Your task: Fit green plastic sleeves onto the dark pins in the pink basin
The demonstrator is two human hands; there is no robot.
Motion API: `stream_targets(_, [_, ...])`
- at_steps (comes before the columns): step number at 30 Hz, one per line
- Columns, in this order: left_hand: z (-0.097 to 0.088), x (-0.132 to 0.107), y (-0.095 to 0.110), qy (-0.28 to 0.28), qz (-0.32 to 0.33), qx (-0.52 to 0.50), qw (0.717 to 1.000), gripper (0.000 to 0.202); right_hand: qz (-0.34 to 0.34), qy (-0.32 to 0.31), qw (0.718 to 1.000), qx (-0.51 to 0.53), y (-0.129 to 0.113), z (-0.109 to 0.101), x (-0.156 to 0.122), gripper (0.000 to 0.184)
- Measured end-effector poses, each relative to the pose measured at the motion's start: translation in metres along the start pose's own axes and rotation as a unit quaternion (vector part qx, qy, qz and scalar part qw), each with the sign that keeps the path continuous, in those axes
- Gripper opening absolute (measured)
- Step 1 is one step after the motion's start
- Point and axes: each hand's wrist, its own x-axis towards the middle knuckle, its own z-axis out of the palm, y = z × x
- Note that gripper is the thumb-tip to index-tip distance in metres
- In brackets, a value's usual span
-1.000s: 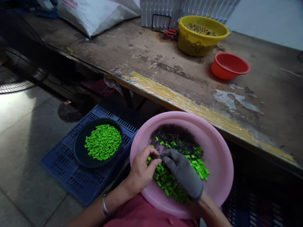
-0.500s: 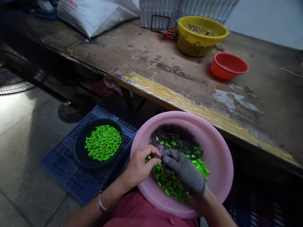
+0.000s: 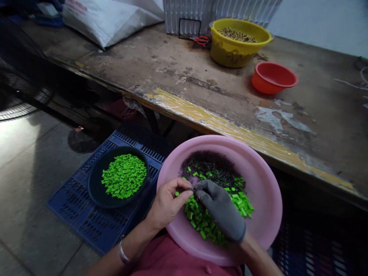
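Observation:
A pink basin (image 3: 264,184) rests on my lap, holding small green plastic pieces (image 3: 201,220) mixed with tiny dark metal parts (image 3: 212,168). My bare left hand (image 3: 168,203) and my grey-gloved right hand (image 3: 221,211) meet over the green pile. Their fingertips pinch together on one small dark part (image 3: 191,189) between them. A silver bangle (image 3: 123,255) circles my left wrist.
A dark bowl (image 3: 96,188) of sorted green pieces sits on a blue crate (image 3: 86,222) on the floor at left. On the worn workbench (image 3: 201,84) stand a yellow tub (image 3: 238,42), a red bowl (image 3: 273,78), red scissors (image 3: 201,39) and a white sack (image 3: 109,17). A fan (image 3: 14,96) is far left.
Both hands stay pinched together over the green pile. The view has shifted slightly, otherwise nothing has moved.

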Motion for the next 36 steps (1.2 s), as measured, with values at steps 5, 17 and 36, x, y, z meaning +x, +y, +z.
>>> stream_targets(5, [0.006,-0.002,0.001,0.029,-0.003,0.054,0.998,0.011,-0.085,0.08,0.99,-0.074,0.008,0.01,-0.003,0.011])
stream_targets(17, [-0.005,0.0,0.006,-0.001,-0.15,-0.262,0.953,0.025,-0.097,-0.195,0.95,-0.226,0.003,-0.028,-0.012,0.014])
stream_targets(36, [0.001,-0.007,-0.001,0.002,-0.203,-0.343,0.917,0.031,-0.148,0.05,0.987,-0.047,-0.005,-0.01,-0.015,0.012])
